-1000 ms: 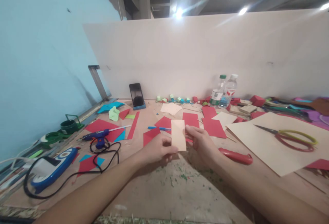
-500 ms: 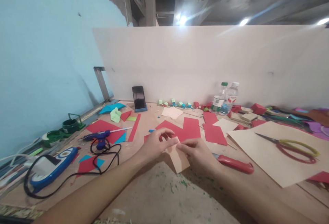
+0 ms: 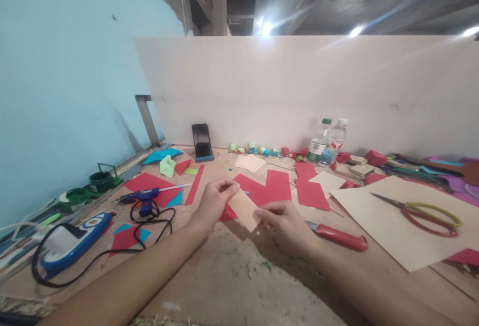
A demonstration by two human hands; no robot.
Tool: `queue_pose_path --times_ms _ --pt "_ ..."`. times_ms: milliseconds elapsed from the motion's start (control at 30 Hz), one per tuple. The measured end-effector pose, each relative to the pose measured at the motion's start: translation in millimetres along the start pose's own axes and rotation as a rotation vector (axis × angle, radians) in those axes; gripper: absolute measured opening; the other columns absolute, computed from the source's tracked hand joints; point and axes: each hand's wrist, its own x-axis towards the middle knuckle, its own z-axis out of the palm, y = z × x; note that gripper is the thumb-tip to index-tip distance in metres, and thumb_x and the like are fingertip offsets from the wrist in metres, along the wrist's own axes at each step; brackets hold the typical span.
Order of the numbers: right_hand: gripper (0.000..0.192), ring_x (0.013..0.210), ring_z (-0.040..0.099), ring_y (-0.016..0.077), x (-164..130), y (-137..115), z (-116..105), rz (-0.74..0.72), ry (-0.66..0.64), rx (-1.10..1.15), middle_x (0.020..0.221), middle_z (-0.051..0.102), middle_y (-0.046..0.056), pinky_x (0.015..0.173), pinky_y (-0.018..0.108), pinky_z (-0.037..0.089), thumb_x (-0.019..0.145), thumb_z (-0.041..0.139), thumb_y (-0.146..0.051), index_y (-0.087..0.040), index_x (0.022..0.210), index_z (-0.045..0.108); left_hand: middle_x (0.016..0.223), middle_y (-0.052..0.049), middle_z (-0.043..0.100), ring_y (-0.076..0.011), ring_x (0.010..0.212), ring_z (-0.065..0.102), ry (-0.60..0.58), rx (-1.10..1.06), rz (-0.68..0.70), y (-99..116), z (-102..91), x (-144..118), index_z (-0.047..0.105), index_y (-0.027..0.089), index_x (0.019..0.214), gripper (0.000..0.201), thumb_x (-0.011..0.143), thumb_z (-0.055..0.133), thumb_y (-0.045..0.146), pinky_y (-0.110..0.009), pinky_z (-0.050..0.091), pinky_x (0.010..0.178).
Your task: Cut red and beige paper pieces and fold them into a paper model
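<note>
I observe two hands at work over the middle of the table (image 3: 194, 286), nearer its front edge than its back. The left hand (image 3: 213, 203) pinches the far corner of a small cream card (image 3: 243, 208) between thumb and fingers. The right hand (image 3: 282, 221) grips the card's right-hand corner the same way. The card is tilted; its lower corner seems just clear of the table, though its shadow makes contact hard to judge.

Red paper (image 3: 279, 186) lies beyond the card, towards the back edge. A red-handled knife (image 3: 340, 237) lies just right of the right hand. Scissors (image 3: 430, 213) rest on a large cream sheet (image 3: 381, 236) on the table's right side. A glue gun (image 3: 144, 197) lies towards the left edge, and a power strip (image 3: 82, 246) sits near the front left corner.
</note>
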Motion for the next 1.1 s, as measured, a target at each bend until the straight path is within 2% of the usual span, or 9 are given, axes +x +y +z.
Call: queue_pose_path --times_ms 167,333,433,533,633,733,833,967,1100 --pt "0.037 0.057 0.052 0.0165 1 3 -2 0.026 0.036 0.100 0.060 0.068 0.006 0.060 0.032 0.042 0.068 0.084 -0.053 -0.019 0.060 0.077 0.077 -0.001 0.068 -0.0170 0.072 0.061 0.041 -0.063 -0.024 -1 -2.9 3 0.068 0.017 0.083 0.043 0.070 0.082 0.056 -0.027 0.046 0.068" --pt "0.042 0.064 0.060 0.0176 8 12 -7 0.039 0.180 0.269 0.070 0.070 0.006 0.060 0.031 0.045 0.065 0.086 -0.060 -0.020 0.069 0.075 0.078 -0.005 0.070 -0.0144 0.062 0.061 -0.113 -0.124 -0.104 0 1.0 1 0.069 0.015 0.083 0.055 0.074 0.076 0.069 -0.026 0.046 0.061" --pt "0.043 0.066 0.061 0.0181 10 17 -8 0.059 0.222 0.306 0.074 0.071 0.008 0.059 0.031 0.045 0.064 0.087 -0.058 -0.018 0.072 0.075 0.067 -0.006 0.068 -0.0141 0.060 0.060 -0.205 -0.103 -0.125 -1 4.1 0 0.072 0.013 0.074 0.054 0.065 0.084 0.065 -0.026 0.047 0.062" --pt "0.038 0.067 0.063 0.0216 9 17 -8 0.067 0.241 0.270 0.070 0.070 0.010 0.061 0.034 0.048 0.065 0.087 -0.052 -0.017 0.067 0.074 0.059 -0.003 0.065 -0.0136 0.055 0.057 -0.210 -0.068 -0.129 -3 5.4 -1 0.072 0.014 0.070 0.045 0.064 0.086 0.056 -0.026 0.045 0.058" --pt "0.024 0.085 0.068 0.0282 8 14 -11 -0.001 0.346 0.199 0.085 0.075 0.011 0.077 0.040 0.053 0.069 0.085 -0.043 -0.021 0.074 0.077 0.061 -0.003 0.067 -0.0139 0.055 0.057 -0.167 -0.033 -0.116 -4 4.5 -1 0.070 0.015 0.067 0.039 0.065 0.086 0.050 -0.026 0.044 0.057" --pt "0.015 0.113 0.064 0.0327 7 8 -17 -0.101 0.438 0.128 0.107 0.078 0.009 0.097 0.043 0.050 0.071 0.084 -0.039 -0.027 0.077 0.076 0.061 -0.003 0.068 -0.0142 0.056 0.058 -0.128 -0.004 -0.088 -5 3.9 0 0.070 0.015 0.066 0.036 0.063 0.086 0.046 -0.027 0.045 0.061" --pt "0.015 0.110 0.066 0.0333 6 3 -16 -0.136 0.379 0.075 0.106 0.079 0.009 0.099 0.045 0.050 0.073 0.083 -0.038 -0.027 0.081 0.078 0.062 -0.003 0.068 -0.0149 0.059 0.059 -0.133 0.013 -0.051 -5 5.5 -1 0.070 0.015 0.065 0.034 0.063 0.086 0.045 -0.028 0.047 0.064" --pt "0.035 0.092 0.072 0.0299 2 3 -5 -0.112 0.181 0.034 0.104 0.079 0.010 0.087 0.045 0.054 0.076 0.082 -0.037 -0.022 0.108 0.081 0.067 -0.003 0.070 -0.0166 0.065 0.062 -0.181 0.019 -0.012 -4 8.6 -5 0.071 0.015 0.068 0.032 0.069 0.083 0.044 -0.028 0.047 0.067" --pt "0.056 0.109 0.071 0.0316 3 9 0 -0.119 0.024 0.060 0.125 0.077 0.013 0.095 0.046 0.054 0.077 0.085 -0.043 -0.021 0.128 0.075 0.069 -0.003 0.069 -0.0167 0.068 0.060 -0.247 0.013 0.012 -5 10.0 -6 0.073 0.015 0.070 0.030 0.070 0.084 0.043 -0.028 0.046 0.067"
